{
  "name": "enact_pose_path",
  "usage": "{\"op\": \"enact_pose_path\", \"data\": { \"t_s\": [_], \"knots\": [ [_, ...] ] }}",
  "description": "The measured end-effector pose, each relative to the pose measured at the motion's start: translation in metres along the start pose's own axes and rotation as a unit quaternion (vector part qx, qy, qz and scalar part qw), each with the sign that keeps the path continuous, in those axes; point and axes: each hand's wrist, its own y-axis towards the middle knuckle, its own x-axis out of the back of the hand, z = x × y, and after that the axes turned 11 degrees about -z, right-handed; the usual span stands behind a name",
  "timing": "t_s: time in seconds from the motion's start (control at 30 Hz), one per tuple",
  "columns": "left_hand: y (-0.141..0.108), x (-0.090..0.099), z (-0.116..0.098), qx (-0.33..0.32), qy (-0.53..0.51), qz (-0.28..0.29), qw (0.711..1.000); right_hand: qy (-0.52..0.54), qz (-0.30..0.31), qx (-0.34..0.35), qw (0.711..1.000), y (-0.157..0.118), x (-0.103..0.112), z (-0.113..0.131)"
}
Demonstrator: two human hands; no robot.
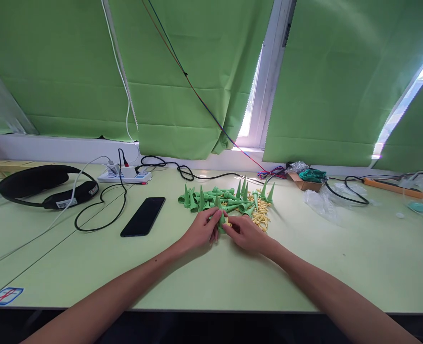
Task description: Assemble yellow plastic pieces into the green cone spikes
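Green cones [207,198] lie in a loose pile on the pale green table [268,282], some upright and some on their sides. Small yellow pieces [261,215] are heaped at the right of the pile. At the near edge of the pile, my left hand [203,227] is closed on a green cone [222,222]. My right hand [246,232] meets it from the right, its fingers pinching a small yellow piece [227,221] against the cone's side.
A black phone [143,217] lies left of the pile. Farther left are a black headband-like device [46,186], a power strip [125,175] and cables. A small cardboard box [306,182], plastic bags [320,203] and an orange bar [394,188] are at the right.
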Motion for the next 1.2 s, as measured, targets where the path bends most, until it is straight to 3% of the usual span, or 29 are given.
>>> {"op": "enact_pose_path", "data": {
  "t_s": [0.2,0.7,1.2],
  "knots": [
    [0.000,-0.002,0.002,0.027,-0.017,0.018,0.999,-0.016,-0.006,0.000,1.000,-0.001,-0.003,0.004],
    [0.006,0.001,0.016,0.021,0.011,0.061,0.998,-0.059,-0.002,0.015,0.998,-0.002,-0.010,0.005],
    [0.006,0.001,0.018,0.021,0.026,0.052,0.998,-0.051,-0.003,0.004,0.999,-0.002,-0.011,0.002]
  ]
}}
